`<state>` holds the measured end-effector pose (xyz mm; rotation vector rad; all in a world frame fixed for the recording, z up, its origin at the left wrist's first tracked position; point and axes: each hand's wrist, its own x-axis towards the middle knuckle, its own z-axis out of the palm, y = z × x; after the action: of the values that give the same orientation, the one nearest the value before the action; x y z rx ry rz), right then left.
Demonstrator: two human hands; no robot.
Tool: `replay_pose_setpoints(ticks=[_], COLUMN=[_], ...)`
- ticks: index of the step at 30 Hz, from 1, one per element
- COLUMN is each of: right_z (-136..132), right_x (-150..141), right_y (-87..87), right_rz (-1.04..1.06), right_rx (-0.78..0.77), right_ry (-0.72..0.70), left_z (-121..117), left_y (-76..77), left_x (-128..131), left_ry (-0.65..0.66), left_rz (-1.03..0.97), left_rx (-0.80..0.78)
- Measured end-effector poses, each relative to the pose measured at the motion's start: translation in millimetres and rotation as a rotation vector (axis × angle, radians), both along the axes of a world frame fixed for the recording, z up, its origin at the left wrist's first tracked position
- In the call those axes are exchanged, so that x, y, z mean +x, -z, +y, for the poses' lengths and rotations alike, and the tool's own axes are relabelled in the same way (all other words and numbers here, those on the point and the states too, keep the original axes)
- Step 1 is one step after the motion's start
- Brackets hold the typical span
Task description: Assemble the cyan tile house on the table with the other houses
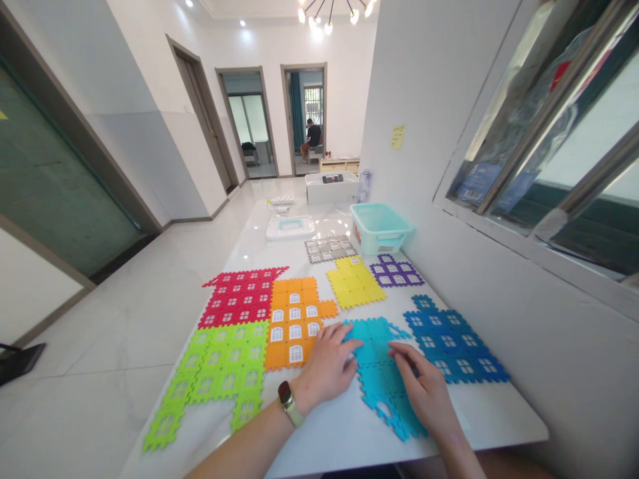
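The left hand [324, 362] lies half open, and its fingertips touch the left edge of one cyan foam panel [382, 379]. The right hand [424, 392] rests on the same panel with curved fingers, but I cannot tell if it grips. So the cyan panel is directly under both hands, on a white table [324, 446]. There are eight foam panels in total. Just right of the right hand lies one blue panel [449, 342]. Left of the left hand are one orange panel [294, 322] and one lime green panel [219, 372]. Farther ahead of the hands are one red panel [237, 299], one yellow panel [354, 283], one purple panel [397, 271], one grey panel [329, 249] and one teal plastic basket [379, 227].
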<state>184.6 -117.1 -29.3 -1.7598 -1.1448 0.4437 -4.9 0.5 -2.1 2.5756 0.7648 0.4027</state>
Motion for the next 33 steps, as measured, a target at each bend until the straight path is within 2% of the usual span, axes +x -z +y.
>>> replay_pose_setpoints(ticks=[7,14,21,24,26,28,30,33], right_z=[1,4,4,3,2,3,3,3], right_x=[1,-2,-3,-3,-3,-3,-3,-4], right_y=[-0.1,-6.1,-6.0,-5.5,-5.3,-5.3,-5.7,-7.0], right_rz=[-0.036,-0.19,-0.221,-0.219,-0.214,-0.206,-0.194,-0.174], right_rx=[-0.005,-0.03,-0.027,-0.025,-0.026,-0.03,-0.034,-0.039], right_ry=[-0.023,-0.204,-0.218,-0.217,-0.21,-0.2,-0.188,-0.18], left_z=[-2,0,6,26,49,79,109,144], left_y=[0.4,1.2,-3.1,-15.8,-25.9,-33.8,-37.1,-32.2], left_x=[0,0,-2,2,10,23,39,63], left_ry=[-0.022,-0.045,-0.069,-0.053,-0.061,-0.125,-0.2,-0.221], left_rz=[-0.027,-0.029,-0.055,-0.018,0.037,0.118,0.199,0.237], left_rx=[-0.004,-0.031,-0.06,-0.004,0.032,0.046,0.028,0.017])
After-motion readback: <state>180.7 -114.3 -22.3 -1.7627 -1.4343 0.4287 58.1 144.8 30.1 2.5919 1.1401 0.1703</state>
